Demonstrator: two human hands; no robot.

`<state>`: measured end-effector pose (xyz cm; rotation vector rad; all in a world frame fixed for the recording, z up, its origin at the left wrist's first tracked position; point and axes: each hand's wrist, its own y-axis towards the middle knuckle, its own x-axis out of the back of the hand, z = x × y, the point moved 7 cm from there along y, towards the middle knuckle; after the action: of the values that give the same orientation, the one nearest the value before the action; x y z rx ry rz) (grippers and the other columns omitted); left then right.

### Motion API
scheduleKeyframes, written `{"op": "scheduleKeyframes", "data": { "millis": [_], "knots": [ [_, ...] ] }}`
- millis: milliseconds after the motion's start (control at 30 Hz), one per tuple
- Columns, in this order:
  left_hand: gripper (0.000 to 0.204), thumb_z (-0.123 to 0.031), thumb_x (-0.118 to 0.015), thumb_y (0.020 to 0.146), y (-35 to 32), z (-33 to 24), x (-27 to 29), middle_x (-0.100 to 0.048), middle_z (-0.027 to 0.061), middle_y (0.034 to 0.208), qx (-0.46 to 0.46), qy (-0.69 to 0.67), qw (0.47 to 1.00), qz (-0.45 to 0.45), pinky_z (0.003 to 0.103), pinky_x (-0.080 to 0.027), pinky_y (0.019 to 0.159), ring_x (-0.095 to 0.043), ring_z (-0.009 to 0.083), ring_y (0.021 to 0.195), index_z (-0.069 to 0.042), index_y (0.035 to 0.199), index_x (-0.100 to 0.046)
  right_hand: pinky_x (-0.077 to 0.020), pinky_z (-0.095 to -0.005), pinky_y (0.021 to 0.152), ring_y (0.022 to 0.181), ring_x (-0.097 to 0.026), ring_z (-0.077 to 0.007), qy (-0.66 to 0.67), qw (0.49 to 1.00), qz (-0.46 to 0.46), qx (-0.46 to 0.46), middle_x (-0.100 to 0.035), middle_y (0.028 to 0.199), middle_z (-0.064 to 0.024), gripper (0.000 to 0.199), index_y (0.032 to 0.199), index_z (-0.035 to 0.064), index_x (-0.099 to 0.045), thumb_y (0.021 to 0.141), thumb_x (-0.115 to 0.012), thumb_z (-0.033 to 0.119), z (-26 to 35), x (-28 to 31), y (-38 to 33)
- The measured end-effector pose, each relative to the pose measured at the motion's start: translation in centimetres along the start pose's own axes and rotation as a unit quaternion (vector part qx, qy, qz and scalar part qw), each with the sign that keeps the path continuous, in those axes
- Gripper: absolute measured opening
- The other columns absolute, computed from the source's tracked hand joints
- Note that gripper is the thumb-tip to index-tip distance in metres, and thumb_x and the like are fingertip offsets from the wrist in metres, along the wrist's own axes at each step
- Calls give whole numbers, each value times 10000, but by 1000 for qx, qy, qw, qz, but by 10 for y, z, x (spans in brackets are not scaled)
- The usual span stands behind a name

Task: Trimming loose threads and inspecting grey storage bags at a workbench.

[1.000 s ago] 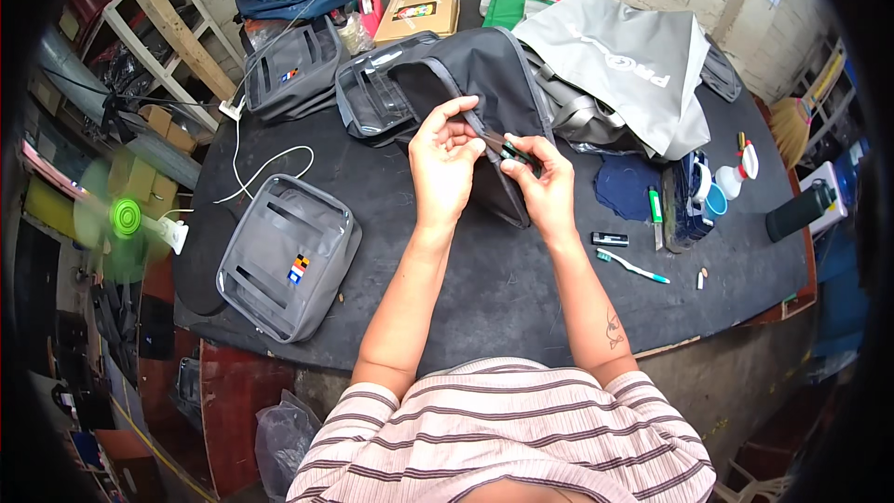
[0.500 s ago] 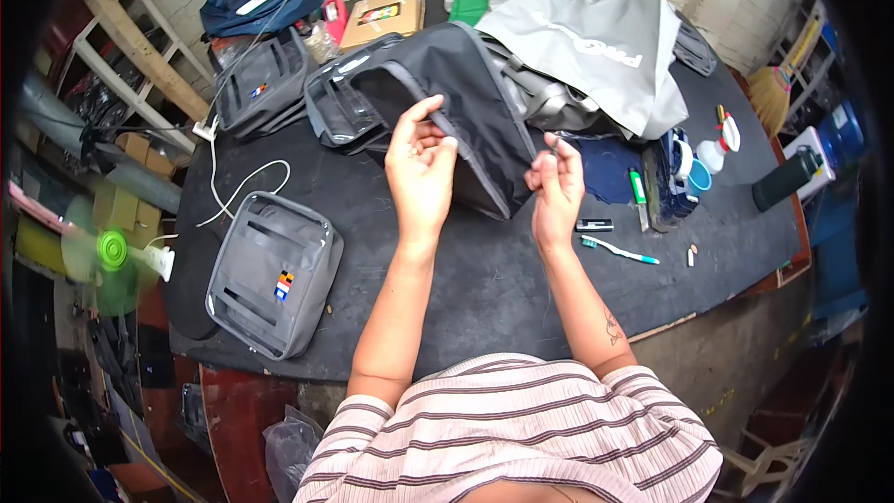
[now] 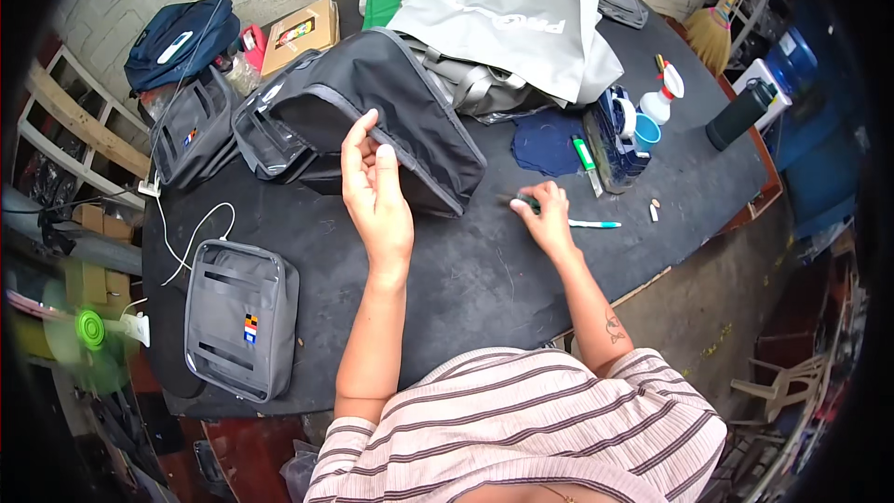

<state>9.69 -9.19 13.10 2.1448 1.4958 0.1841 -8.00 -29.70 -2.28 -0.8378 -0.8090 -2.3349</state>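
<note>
A black fabric bag point(image 3: 419, 112) with grey-trimmed edges stands tilted on the dark table. My left hand point(image 3: 380, 210) is closed at its near edge, the thumb and curled fingers at the grey trim. To the right, low over the table, my right hand point(image 3: 548, 221) is in a pinch. A small dark thing shows at its fingertips, too blurred to name. Beside that hand lies a toothbrush point(image 3: 596, 224), its white and blue handle showing and its head hidden by the hand. A green-and-white cutter knife point(image 3: 586, 160) lies farther back.
A grey clear-panelled pouch point(image 3: 240, 321) lies at left, near a white cable point(image 3: 200, 233) and a blurred green fan point(image 3: 90, 328). Grey bags and a large silver-grey sheet point(image 3: 503, 23) pile up behind. A spray bottle point(image 3: 657, 104), blue cup point(image 3: 646, 133) and dark bottle point(image 3: 740, 115) stand right.
My right hand has left the bag's corner and come down to the table by the toothbrush, over where a small black object lay. My left hand stays at the bag's edge. The view has shifted.
</note>
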Motion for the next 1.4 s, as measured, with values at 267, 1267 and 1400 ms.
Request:
{"op": "scheduleKeyframes", "data": {
  "millis": [267,1267,1400],
  "knots": [
    [344,-26,-463,948,0,-2,8,-541,16,965,1,-6,1000,-4,224,-436,795,-509,76,832,-29,1287,-524,-374,-407,902,1018,-496,-295,-128,982,135,-15,-611,1045,-58,207,906,67,-665,708,-721,56,-33,17,22],
    [351,-216,-367,1024,-10,-1,-6,-583,107,1080,-31,14,999,10,285,-418,842,-539,186,938,-2,1201,-581,-393,-258,607,674,-452,-96,386,917,48,81,-500,751,-29,178,949,15,-473,877,-589,129,162,-4,41],
    [357,-224,-364,1024,-10,1,-4,-585,109,1072,-31,4,999,9,287,-419,828,-535,182,920,-2,1199,-582,-422,-317,575,614,-487,-178,335,939,11,71,-511,710,-77,178,865,3,-488,819,-616,119,167,-6,41]
  ]
}}
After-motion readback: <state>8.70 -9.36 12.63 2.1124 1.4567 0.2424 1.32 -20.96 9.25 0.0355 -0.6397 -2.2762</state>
